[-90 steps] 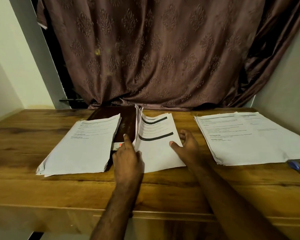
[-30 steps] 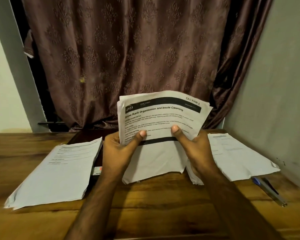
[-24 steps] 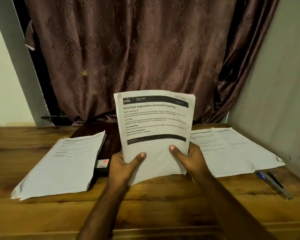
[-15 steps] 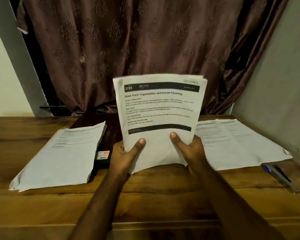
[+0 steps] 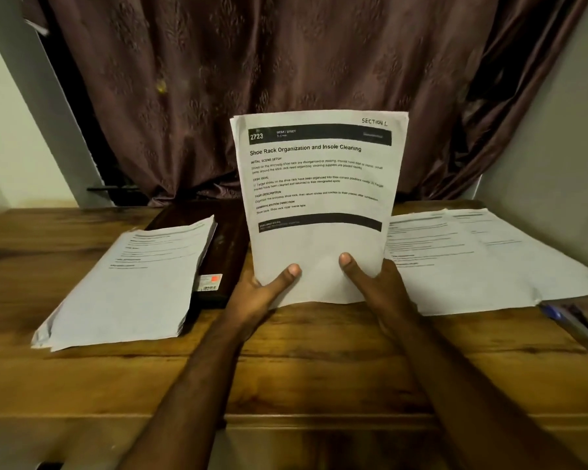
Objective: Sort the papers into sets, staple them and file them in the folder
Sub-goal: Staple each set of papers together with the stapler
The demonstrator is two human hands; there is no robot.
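I hold a set of printed papers (image 5: pixel 319 184) upright, its bottom edge standing on the wooden table (image 5: pixel 286 368). The top sheet reads "Shoe Rack Organization and Insole Cleaning" and "SECTION 1". My left hand (image 5: pixel 262 293) grips the lower left corner with the thumb on the front. My right hand (image 5: pixel 374 286) grips the lower right part the same way. A dark brown folder (image 5: pixel 226 245) lies flat behind the set, partly under a stack of papers (image 5: pixel 133 286) on the left. More sheets (image 5: pixel 482 259) are spread on the right.
A blue pen (image 5: pixel 571 320) lies near the table's right edge beside the spread sheets. A brown patterned curtain (image 5: pixel 269 79) hangs behind the table, and a grey wall (image 5: pixel 557 147) closes the right side. No stapler is in view.
Three seconds ago the set lay flat on the folder under my hands. I lifted it, squared its sheets, and it now stands upright and even on the table.
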